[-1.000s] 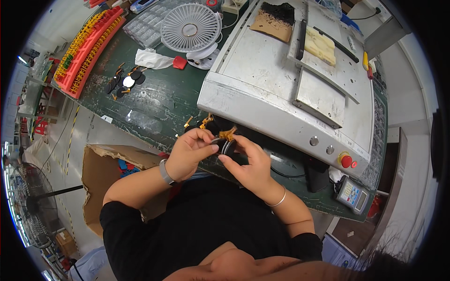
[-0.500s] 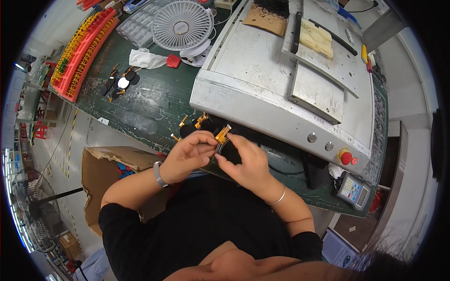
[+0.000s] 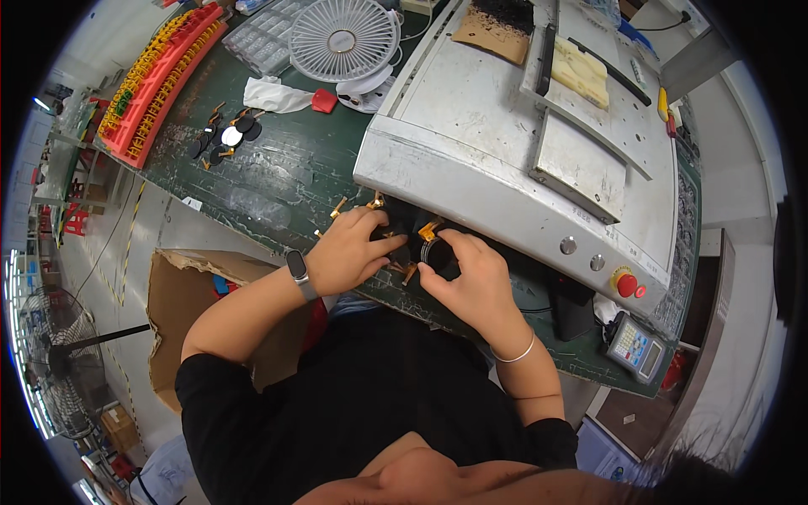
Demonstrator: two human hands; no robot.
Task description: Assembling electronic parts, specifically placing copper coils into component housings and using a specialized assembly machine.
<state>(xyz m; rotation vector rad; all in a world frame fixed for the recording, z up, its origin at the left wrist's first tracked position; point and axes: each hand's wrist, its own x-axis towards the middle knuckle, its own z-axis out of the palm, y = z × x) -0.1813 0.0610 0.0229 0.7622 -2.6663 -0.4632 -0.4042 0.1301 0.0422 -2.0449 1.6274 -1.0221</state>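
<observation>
My right hand (image 3: 478, 282) pinches a small stack of round black discs (image 3: 435, 257) between thumb and fingers. A flat orange-gold connector tail stands up from the stack's far edge. My left hand (image 3: 347, 254) is at the table's near edge, its fingers apart over more black discs (image 3: 394, 224) with gold tails. Those discs lie just in front of the grey machine, partly hidden by my fingers. Nothing shows plainly gripped in the left hand. Farther left on the green table (image 3: 278, 181) lies a group of similar discs (image 3: 244, 124), one with a white face.
The grey metal machine (image 3: 471, 185) fills the right side, with a red emergency button (image 3: 624, 284) on its front. A white fan (image 3: 343, 40), a red rack of yellow parts (image 3: 160, 84) and a keypad device (image 3: 637, 348) stand around. An open cardboard box (image 3: 215, 265) sits at lower left.
Both hands were together at the disc stack. My left hand has since come away from it and moved slightly forward to the loose discs; my right hand keeps the stack, now a little farther right.
</observation>
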